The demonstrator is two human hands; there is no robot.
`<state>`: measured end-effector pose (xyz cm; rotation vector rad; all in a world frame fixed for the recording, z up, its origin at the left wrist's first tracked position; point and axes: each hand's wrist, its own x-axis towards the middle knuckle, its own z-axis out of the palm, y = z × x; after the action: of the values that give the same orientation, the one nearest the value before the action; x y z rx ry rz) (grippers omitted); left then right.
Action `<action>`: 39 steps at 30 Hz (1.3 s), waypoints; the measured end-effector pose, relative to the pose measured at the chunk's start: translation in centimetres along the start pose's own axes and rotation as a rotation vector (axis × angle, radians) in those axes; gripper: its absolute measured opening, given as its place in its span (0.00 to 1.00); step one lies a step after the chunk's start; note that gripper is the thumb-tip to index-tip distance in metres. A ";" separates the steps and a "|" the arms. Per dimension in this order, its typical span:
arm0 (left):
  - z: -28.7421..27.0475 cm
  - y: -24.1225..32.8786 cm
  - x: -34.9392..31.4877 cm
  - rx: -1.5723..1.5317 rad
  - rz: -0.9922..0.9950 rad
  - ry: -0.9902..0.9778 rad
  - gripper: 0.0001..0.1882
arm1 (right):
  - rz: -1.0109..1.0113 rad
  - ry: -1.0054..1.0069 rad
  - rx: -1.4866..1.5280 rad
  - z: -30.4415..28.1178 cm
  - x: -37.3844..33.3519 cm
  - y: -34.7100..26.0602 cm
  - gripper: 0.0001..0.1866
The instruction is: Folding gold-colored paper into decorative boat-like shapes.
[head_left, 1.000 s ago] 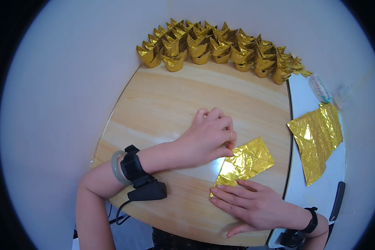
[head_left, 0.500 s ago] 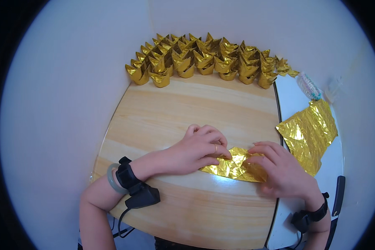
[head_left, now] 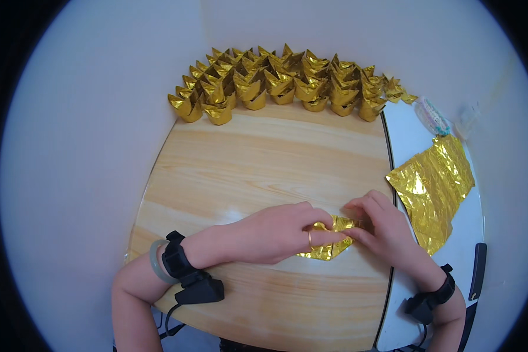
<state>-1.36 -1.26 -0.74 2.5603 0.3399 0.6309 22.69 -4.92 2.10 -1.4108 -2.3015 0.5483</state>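
A small piece of gold foil paper [head_left: 325,253] lies on the wooden table, folded, with a crease down its middle and a slanted right edge. My left hand [head_left: 270,232] reaches over it from the left, its curled fingers pressing on the foil and partly hiding it. From the right, my right hand [head_left: 387,234] has its thumb on the foil's right corner and its fingers bent above it, gripping that end. The two hands' fingertips almost meet over the paper.
Many folded gold foil ingots [head_left: 281,82] stand stacked in rows along the table's far edge. Flat gold foil sheets [head_left: 431,190] lie on the white surface [head_left: 402,126] to the right. A pastel oval object [head_left: 433,116] sits beyond them. Walls border the left and far sides.
The foil has gone from a long strip to a shorter piece with its right end folded in. My left hand has turned and moved slightly nearer, its fingers now pointing right.
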 end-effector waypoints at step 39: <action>-1.6 0.0 -0.6 -0.090 -0.273 0.275 0.14 | -0.119 0.152 0.286 -1.9 -0.1 1.7 0.08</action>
<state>-2.66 -0.85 0.31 2.2872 0.7223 0.8714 25.00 -4.06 2.82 -1.1329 -2.0754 0.6777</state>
